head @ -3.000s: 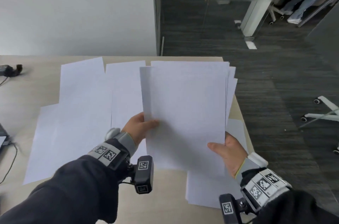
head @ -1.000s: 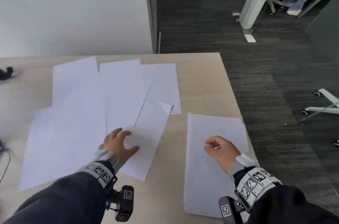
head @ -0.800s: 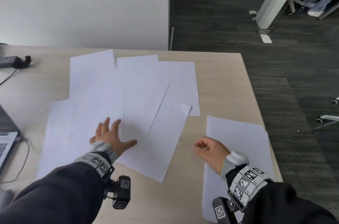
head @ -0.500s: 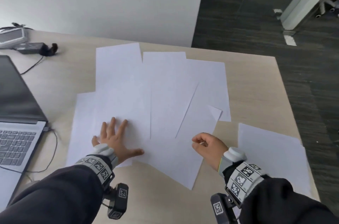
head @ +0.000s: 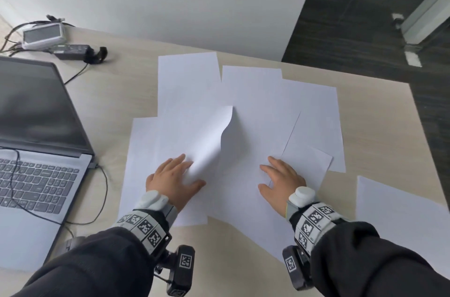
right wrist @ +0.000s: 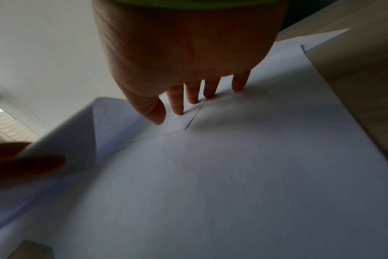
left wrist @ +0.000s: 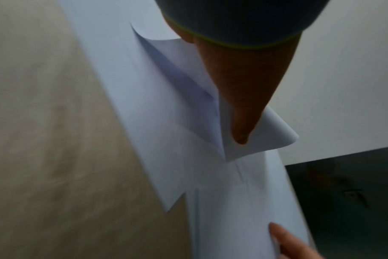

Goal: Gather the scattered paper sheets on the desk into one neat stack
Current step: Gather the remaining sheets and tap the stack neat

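Several white paper sheets [head: 255,106] lie overlapping in the middle of the desk [head: 379,131]. My left hand [head: 194,172] pinches the near right edge of one sheet [head: 211,140] between thumb and fingers, and that edge curls up off the others. The left wrist view shows the lifted sheet [left wrist: 193,78] wrapped around a finger [left wrist: 239,105]. My right hand [head: 270,170] lies flat on the sheets to the right, fingers straight. In the right wrist view its fingertips [right wrist: 177,108] press on the paper. A separate stack of sheets [head: 394,206] lies at the desk's right edge.
An open laptop [head: 36,126] with a cable over its keyboard stands on the left. A black power adapter [head: 73,52] and a white device [head: 42,36] lie at the back left. The desk ends on the right above dark floor [head: 365,16].
The stack both hands held three seconds ago now lies at the right. In the last half second my left hand lifted a sheet's edge. My right hand uncurled and settled flat on the sheets.
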`<action>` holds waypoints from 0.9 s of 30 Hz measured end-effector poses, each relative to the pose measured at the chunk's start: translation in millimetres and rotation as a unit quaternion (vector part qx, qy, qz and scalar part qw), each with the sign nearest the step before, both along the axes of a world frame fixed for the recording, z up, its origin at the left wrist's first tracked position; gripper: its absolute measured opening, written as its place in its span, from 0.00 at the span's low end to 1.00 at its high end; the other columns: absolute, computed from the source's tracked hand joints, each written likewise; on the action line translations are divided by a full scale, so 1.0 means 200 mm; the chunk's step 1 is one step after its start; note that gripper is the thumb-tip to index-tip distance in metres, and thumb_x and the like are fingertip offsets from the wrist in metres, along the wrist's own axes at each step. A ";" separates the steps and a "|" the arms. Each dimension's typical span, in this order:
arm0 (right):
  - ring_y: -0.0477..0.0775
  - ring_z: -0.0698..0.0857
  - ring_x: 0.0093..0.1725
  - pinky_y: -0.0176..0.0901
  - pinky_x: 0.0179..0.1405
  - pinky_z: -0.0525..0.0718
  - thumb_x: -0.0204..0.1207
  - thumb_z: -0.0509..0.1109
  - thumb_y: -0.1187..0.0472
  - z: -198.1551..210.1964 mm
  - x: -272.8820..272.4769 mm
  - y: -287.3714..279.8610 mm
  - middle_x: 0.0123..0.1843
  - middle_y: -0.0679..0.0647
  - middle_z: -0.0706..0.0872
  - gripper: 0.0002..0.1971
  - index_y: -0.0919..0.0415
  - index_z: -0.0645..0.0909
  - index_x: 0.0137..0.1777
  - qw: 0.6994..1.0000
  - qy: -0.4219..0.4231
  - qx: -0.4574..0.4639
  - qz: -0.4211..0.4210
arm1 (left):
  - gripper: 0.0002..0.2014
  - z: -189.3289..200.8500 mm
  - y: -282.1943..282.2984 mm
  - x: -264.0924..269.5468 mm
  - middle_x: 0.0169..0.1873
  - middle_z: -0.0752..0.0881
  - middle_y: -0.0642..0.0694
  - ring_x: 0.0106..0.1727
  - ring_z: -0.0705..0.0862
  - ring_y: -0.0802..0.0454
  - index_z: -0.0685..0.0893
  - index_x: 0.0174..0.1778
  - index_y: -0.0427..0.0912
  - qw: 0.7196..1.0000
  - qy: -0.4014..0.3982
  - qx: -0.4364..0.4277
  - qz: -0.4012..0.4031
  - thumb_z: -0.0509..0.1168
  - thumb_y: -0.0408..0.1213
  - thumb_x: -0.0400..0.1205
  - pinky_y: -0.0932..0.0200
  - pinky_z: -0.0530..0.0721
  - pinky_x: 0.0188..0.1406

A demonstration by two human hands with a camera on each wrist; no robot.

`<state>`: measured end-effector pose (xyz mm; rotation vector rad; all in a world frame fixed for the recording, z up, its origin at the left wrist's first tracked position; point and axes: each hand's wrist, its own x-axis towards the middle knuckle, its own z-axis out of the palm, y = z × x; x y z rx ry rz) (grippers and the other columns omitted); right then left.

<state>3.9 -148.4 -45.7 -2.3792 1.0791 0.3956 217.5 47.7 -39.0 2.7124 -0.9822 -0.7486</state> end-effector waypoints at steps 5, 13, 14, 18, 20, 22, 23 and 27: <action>0.42 0.56 0.85 0.47 0.82 0.59 0.81 0.63 0.47 -0.03 -0.03 -0.01 0.85 0.38 0.61 0.23 0.41 0.71 0.76 0.997 -0.065 0.031 -0.028 | 0.36 0.04 -0.19 0.00 0.83 0.67 0.65 0.86 0.59 0.59 0.70 0.82 0.63 0.996 0.001 -0.081 -0.045 0.65 0.69 0.78 0.48 0.61 0.85; 0.45 0.73 0.75 0.35 0.74 0.66 0.81 0.66 0.59 -0.01 -0.10 -0.05 0.71 0.42 0.77 0.16 0.51 0.81 0.68 0.961 -0.201 0.076 -0.175 | 0.38 0.00 -0.57 -0.11 0.87 0.60 0.59 0.89 0.52 0.53 0.65 0.84 0.62 0.986 0.019 -0.043 -0.162 0.61 0.72 0.78 0.45 0.55 0.84; 0.45 0.73 0.75 0.38 0.74 0.68 0.80 0.67 0.58 -0.01 -0.12 -0.06 0.71 0.41 0.77 0.15 0.50 0.82 0.66 0.964 -0.192 0.050 -0.175 | 0.39 -0.01 -0.60 -0.12 0.87 0.59 0.58 0.89 0.51 0.52 0.65 0.84 0.61 0.984 0.016 -0.032 -0.172 0.60 0.71 0.78 0.44 0.54 0.85; 0.43 0.70 0.77 0.45 0.74 0.69 0.79 0.67 0.54 0.01 -0.20 -0.05 0.75 0.39 0.75 0.14 0.43 0.83 0.62 0.974 -0.138 -0.024 -0.180 | 0.41 -0.04 -0.66 -0.18 0.89 0.47 0.56 0.90 0.41 0.50 0.59 0.85 0.62 0.980 -0.026 0.016 -0.199 0.60 0.72 0.76 0.34 0.47 0.86; 0.43 0.66 0.79 0.49 0.75 0.68 0.78 0.67 0.51 0.01 -0.23 -0.06 0.78 0.39 0.71 0.15 0.41 0.81 0.64 0.976 -0.114 -0.040 -0.181 | 0.47 -0.06 -0.69 -0.23 0.89 0.39 0.57 0.89 0.34 0.48 0.52 0.86 0.64 0.976 -0.038 0.024 -0.215 0.60 0.76 0.72 0.30 0.44 0.84; 0.44 0.62 0.82 0.52 0.75 0.67 0.76 0.66 0.44 0.01 -0.25 -0.06 0.81 0.39 0.66 0.19 0.39 0.77 0.68 0.980 -0.083 -0.052 -0.174 | 0.58 -0.08 -0.71 -0.26 0.87 0.32 0.56 0.87 0.29 0.46 0.41 0.86 0.65 0.973 -0.025 0.048 -0.226 0.60 0.82 0.64 0.28 0.40 0.82; 0.44 0.58 0.84 0.53 0.76 0.65 0.75 0.64 0.39 0.01 -0.26 -0.06 0.83 0.39 0.63 0.23 0.38 0.74 0.71 0.982 -0.063 -0.050 -0.170 | 0.62 -0.09 -0.71 -0.27 0.87 0.30 0.55 0.87 0.27 0.45 0.37 0.86 0.65 0.971 -0.021 0.067 -0.230 0.59 0.85 0.61 0.27 0.39 0.82; 0.46 0.43 0.86 0.58 0.82 0.55 0.69 0.63 0.27 0.01 -0.32 -0.06 0.87 0.38 0.46 0.38 0.33 0.59 0.79 0.990 0.007 -0.018 -0.142 | 0.64 -0.13 -0.71 -0.27 0.87 0.30 0.55 0.87 0.28 0.45 0.35 0.86 0.66 0.968 -0.023 0.083 -0.234 0.61 0.85 0.60 0.29 0.40 0.82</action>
